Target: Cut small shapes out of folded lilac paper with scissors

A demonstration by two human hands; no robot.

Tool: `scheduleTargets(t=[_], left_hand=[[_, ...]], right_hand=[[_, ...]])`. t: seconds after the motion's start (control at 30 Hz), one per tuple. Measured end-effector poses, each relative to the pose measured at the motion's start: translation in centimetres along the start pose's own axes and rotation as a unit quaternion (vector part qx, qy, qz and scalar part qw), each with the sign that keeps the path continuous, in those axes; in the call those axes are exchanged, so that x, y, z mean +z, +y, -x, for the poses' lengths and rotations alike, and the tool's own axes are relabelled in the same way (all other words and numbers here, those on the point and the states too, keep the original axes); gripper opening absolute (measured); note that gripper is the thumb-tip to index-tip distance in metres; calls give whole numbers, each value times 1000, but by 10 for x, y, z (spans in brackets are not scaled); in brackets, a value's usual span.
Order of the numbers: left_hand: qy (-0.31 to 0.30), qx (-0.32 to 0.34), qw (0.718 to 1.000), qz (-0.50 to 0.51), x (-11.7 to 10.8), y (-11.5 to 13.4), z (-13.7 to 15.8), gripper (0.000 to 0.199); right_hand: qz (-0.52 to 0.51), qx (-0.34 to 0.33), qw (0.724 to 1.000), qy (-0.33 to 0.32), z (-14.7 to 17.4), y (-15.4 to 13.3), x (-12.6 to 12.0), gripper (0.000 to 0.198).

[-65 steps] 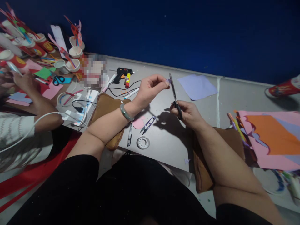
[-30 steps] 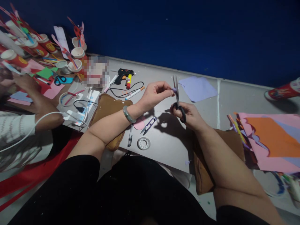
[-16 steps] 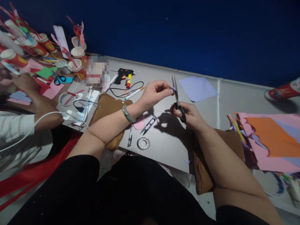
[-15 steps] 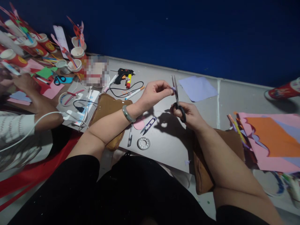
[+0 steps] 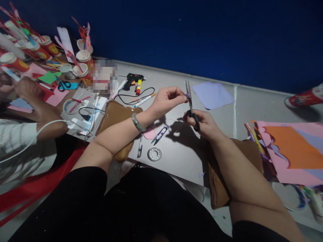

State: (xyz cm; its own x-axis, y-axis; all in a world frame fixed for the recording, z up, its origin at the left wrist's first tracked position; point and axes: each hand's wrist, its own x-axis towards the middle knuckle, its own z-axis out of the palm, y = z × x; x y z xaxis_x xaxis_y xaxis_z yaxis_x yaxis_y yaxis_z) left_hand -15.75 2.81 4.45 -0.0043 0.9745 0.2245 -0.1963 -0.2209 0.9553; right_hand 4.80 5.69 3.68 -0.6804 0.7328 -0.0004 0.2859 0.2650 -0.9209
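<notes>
My left hand [image 5: 169, 101] pinches a small piece of purple paper [image 5: 187, 96] between thumb and fingertips. My right hand [image 5: 203, 122] is closed around the black handles of a pair of scissors [image 5: 189, 97], whose blades point away from me and stand slightly apart beside the paper. Behind the blades lies a larger sheet of purple paper [image 5: 213, 95]. On the table below my hands are thread snips [image 5: 160, 134], a pink paper circle [image 5: 149, 133], a pen [image 5: 139, 148] and a white tape roll [image 5: 154, 154].
A black glue gun [image 5: 132, 80], a glue stick [image 5: 138, 87] and a marker [image 5: 145, 100] lie beyond my left wrist. Brown cushions [image 5: 121, 116] sit beneath my arms. Orange paper [image 5: 297, 146] tops a stack at right. A co-worker's hand [image 5: 29, 89] is at left.
The purple paper piece has turned slightly at my left fingertips, and the scissors' blades have shifted a little to the right. Both arms are otherwise nearly still.
</notes>
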Motion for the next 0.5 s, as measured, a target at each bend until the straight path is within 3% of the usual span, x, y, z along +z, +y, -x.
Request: scheduleTargets(t=[0.27,0.5], left_hand=[[4,7,1000,2,0,1,0,36],[16,7,1000,-10,-1,1,1,36]], right_hand=[[-12,-8,1000,6,1,-2,0,35],[-16,-8,1000,4,0,-2,0,44]])
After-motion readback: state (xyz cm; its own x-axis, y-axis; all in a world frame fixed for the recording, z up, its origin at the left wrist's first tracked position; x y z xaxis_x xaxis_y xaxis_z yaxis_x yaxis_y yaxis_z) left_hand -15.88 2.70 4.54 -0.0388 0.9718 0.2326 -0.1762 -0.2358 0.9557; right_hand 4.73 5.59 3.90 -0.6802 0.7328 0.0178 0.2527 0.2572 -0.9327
